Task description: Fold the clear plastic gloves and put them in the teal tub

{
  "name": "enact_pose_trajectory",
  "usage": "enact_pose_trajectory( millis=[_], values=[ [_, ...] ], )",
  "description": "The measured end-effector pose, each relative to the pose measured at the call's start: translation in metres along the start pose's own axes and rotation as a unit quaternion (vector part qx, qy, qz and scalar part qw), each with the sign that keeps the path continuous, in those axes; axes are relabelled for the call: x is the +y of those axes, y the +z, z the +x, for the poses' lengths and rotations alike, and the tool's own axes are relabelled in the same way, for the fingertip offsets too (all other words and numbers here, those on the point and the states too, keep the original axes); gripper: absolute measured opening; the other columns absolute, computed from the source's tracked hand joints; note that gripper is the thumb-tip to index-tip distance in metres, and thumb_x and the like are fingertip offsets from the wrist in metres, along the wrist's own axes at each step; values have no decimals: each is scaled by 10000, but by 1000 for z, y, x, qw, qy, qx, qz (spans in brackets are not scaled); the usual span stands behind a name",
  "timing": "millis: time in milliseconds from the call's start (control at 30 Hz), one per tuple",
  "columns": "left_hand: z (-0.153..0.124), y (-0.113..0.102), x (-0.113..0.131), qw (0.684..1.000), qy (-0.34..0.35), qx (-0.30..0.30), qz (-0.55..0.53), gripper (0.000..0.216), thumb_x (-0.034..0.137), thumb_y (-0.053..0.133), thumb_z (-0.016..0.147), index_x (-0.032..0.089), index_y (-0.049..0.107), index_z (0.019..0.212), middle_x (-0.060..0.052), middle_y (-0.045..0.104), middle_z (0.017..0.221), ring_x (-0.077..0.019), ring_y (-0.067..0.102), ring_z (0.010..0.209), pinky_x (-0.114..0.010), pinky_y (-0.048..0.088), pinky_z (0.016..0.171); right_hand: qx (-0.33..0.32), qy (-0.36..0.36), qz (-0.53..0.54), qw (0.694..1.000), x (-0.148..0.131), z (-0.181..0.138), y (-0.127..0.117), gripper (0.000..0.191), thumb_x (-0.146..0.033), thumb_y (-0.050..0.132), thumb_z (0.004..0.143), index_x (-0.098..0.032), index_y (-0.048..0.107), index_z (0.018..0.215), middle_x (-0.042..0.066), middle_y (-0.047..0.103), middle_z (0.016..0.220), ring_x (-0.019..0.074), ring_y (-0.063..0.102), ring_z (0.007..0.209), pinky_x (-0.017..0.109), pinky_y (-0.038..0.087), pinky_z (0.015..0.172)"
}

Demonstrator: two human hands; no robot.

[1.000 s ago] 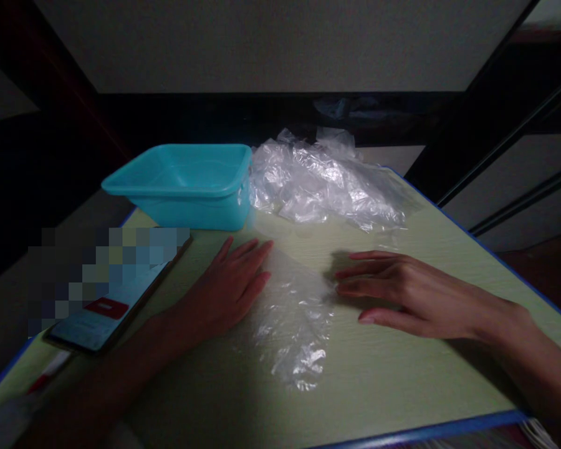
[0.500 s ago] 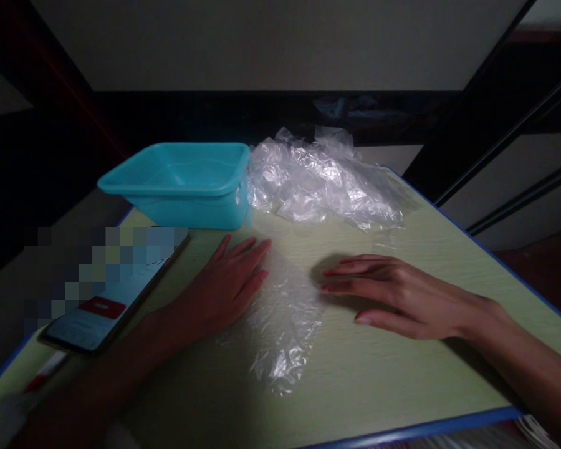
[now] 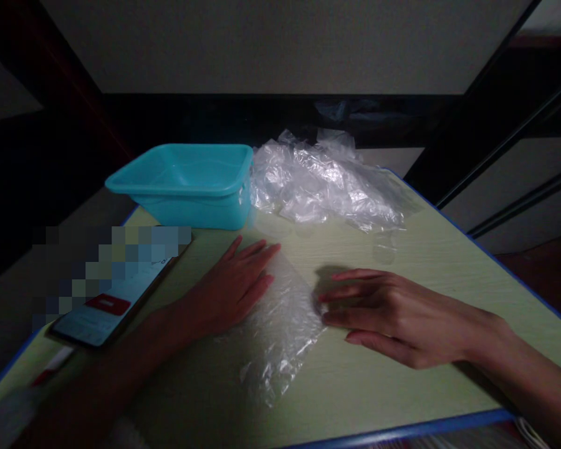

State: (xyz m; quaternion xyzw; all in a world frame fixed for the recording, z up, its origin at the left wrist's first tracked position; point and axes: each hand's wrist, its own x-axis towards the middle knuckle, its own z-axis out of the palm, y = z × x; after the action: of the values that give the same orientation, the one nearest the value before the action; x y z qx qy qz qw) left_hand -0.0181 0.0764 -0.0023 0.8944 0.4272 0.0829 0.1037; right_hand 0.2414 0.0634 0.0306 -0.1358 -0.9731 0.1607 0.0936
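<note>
A clear, crinkled plastic bag (image 3: pixel 280 330) lies flat on the pale green table (image 3: pixel 402 374) in front of me. My left hand (image 3: pixel 231 287) rests palm down on the bag's left edge, fingers stretched out and pointing away from me. My right hand (image 3: pixel 388 312) lies flat to the bag's right, its extended fingertips touching the bag's right edge. Neither hand grips anything.
A turquoise plastic tub (image 3: pixel 189 184) stands at the back left. A heap of clear plastic bags (image 3: pixel 322 184) lies beside it at the back. A phone (image 3: pixel 107 299) with a lit screen sits at the left edge. The table has a blue rim (image 3: pixel 402 430).
My right hand has slid leftward and nearer to me, pushing the bag's right edge. The flat bag has shifted and turned slightly to the left. My left hand has barely moved.
</note>
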Motion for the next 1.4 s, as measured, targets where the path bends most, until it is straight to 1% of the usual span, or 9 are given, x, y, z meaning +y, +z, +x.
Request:
enact_pose_trajectory(
  millis=[100, 200, 300, 367, 433, 500, 600, 1000, 1400],
  values=[
    [-1, 1, -1, 1000, 15, 5, -2, 462, 255, 243, 937, 105, 303, 1369, -104, 402, 1422, -217, 279, 1351, -512, 104, 1119, 41, -31, -15, 999, 4, 1, 4, 310, -146, 344, 942, -71, 643, 965, 130, 678, 1009, 191, 599, 1028, 357, 386, 1009],
    [-2, 0, 0, 999, 31, 34, 0, 452, 241, 262, 934, 94, 311, 1359, -116, 412, 1413, -221, 274, 1353, -504, 92, 1123, 90, -53, -54, 993, 10, 0, 6, 337, -128, 316, 956, -62, 646, 949, 124, 699, 923, 175, 633, 928, 325, 459, 909],
    [-4, -4, 4, 994, 72, 84, -12, 412, 203, 273, 929, 94, 353, 1318, -117, 476, 1364, -200, 344, 1320, -464, 79, 1133, 125, -56, -88, 987, 12, -1, 3, 346, -149, 318, 968, -72, 652, 915, 110, 704, 840, 166, 645, 820, 316, 495, 800],
    [-5, -6, 9, 989, 108, 102, -28, 385, 172, 279, 924, 106, 375, 1291, -105, 522, 1322, -175, 414, 1274, -424, 75, 1138, 131, -58, -96, 985, 10, -1, 1, 349, -151, 321, 970, -75, 653, 892, 103, 698, 797, 160, 639, 785, 310, 498, 760],
    [-7, -7, 15, 985, 141, 86, -46, 368, 150, 291, 918, 120, 393, 1271, -88, 557, 1285, -154, 459, 1233, -393, 73, 1139, 127, -62, -95, 985, 7, 0, 0, 355, -145, 319, 971, -80, 654, 872, 96, 690, 768, 154, 632, 778, 300, 494, 743],
    [-8, -5, 20, 983, 167, 51, -61, 360, 143, 310, 911, 122, 408, 1256, -85, 572, 1265, -150, 475, 1214, -385, 67, 1138, 119, -64, -95, 986, 5, 1, 0, 369, -144, 309, 973, -87, 656, 861, 90, 683, 753, 150, 625, 775, 291, 490, 733],
    [-7, 1, 23, 981, 180, 15, -74, 362, 140, 331, 904, 115, 411, 1256, -100, 569, 1265, -154, 474, 1212, -395, 60, 1131, 111, -63, -109, 986, 2, 3, 0, 397, -137, 293, 973, -90, 661, 833, 89, 678, 741, 148, 619, 752, 288, 486, 724],
    [-7, 3, 23, 982, 170, 15, -82, 342, 138, 323, 915, 132, 420, 1242, -89, 577, 1258, -149, 488, 1195, -401, 59, 1128, 102, -94, -222, 965, -1, 0, 3, 438, -71, 269, 945, -112, 655, 742, 75, 671, 703, 147, 605, 708, 284, 475, 713],
    [-5, 2, 24, 982, 168, 4, -82, 349, 141, 313, 913, 115, 433, 1240, -113, 580, 1253, -168, 491, 1199, -439, 109, 1124, 108, -104, -242, 959, -1, 1, 6, 433, -57, 279, 933, -110, 650, 716, 75, 662, 678, 148, 595, 674, 287, 479, 702]
  ],
)
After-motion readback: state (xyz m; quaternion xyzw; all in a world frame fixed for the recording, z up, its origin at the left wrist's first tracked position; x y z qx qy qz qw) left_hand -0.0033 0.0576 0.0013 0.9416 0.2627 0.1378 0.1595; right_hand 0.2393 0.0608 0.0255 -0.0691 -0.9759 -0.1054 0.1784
